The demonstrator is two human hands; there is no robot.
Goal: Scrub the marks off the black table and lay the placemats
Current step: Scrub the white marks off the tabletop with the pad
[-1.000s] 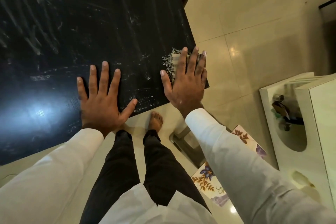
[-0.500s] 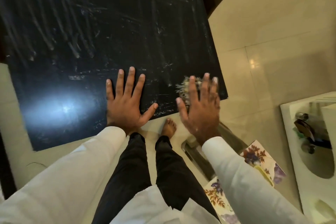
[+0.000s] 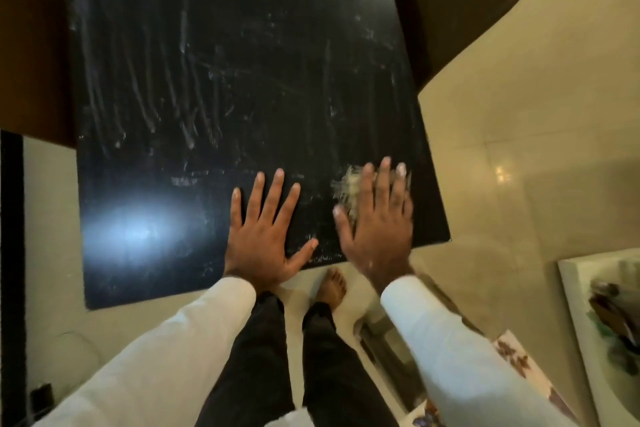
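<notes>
Since a second ago the right hand has slid with the fringed cloth away from the near right corner of the black table, and it now lies farther in from the right edge; the view also takes in more of the tabletop than before. That hand lies flat, fingers straight and slightly spread, pressing down on the pale cloth; only the frayed fringe shows, past the thumb and forefinger, and both hand and cloth are blurred. The left hand rests palm down on the bare tabletop just beside it, fingers spread, thumb reaching toward the right hand but not touching it; it holds nothing, and its wrist sits at the near edge. Whitish marks streak the dark surface beyond both hands, thickest on the far left half; a pale glare sits left of the left hand. A brown chair stands at the far right corner; a bare foot shows on the tiled floor below the table edge; a floral mat lies at lower right.
</notes>
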